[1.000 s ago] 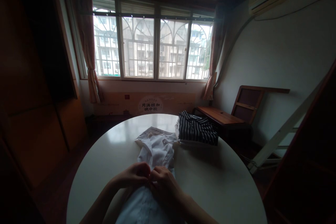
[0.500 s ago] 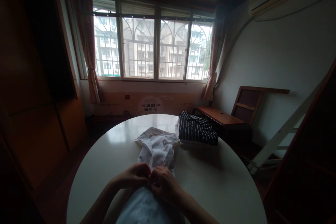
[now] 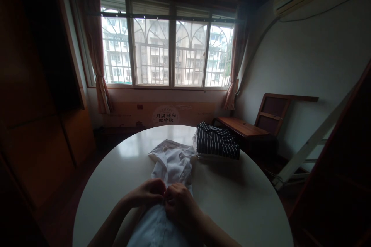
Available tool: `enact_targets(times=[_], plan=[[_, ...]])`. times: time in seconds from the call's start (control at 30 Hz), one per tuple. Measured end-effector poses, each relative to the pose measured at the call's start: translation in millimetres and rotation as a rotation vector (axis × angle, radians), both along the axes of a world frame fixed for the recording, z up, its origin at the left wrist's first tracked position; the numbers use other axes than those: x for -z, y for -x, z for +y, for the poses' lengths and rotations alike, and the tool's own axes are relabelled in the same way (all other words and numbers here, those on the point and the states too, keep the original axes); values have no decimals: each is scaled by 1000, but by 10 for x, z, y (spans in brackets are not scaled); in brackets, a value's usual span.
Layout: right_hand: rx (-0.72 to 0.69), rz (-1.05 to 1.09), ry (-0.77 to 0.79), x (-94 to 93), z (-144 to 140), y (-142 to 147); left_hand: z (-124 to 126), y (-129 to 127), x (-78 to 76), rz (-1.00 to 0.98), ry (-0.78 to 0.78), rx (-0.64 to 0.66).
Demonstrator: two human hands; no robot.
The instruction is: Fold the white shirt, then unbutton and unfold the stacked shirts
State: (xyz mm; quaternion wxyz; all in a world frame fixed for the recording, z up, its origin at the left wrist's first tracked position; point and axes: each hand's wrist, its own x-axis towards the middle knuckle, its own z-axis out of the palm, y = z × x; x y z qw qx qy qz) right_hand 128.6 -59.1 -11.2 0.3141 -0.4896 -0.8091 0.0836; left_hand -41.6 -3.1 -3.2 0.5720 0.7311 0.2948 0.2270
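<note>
The white shirt (image 3: 171, 185) lies on the round white table (image 3: 237, 200), its long axis running from the near edge away toward the window, collar end far. The left hand (image 3: 147, 193) and right hand (image 3: 179, 202) meet at its front seam, fingertips pinching the cloth together. A folded dark striped garment (image 3: 216, 143) sits far right, just beside the collar. The shirt is pale and rumpled.

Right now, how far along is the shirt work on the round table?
Done, it seems: a striped garment lies folded on a small stack at the table's far edge. In hand: left hand and right hand pinch the white shirt's front together, likely at a button. Left: the shirt lies spread out, unfolded.
</note>
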Motion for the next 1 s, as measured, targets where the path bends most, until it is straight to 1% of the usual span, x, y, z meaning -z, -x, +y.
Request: enact_targets(times=[0.17,0.27,0.4,0.53,0.67,0.77,0.83,0.93,1.0], plan=[[23,-30,-37,-10,0,3,27,14,41,0,-52,5],[12,-60,-36,-5,15,-3,30,12,61,-1,-53,-2],[-14,-119,-5,-28,25,-17,5,-11,23,5,-52,-13],[-14,-165,-12,-68,13,-31,-19,-27,-36,11,-71,-14],[-6,-176,-20,-85,-7,-40,-29,-23,-43,-17,-70,-2],[-4,-152,6,-99,-16,-63,-41,-25,-35,-62,-64,3],[-15,-144,50,-117,-18,-86,-54,-36,-33,-80,-52,9],[-29,-205,115,-156,-20,-112,-72,-60,-34,-78,-49,1],[-34,-255,122,-182,-23,-115,-77,-72,-29,-87,-57,-5]])
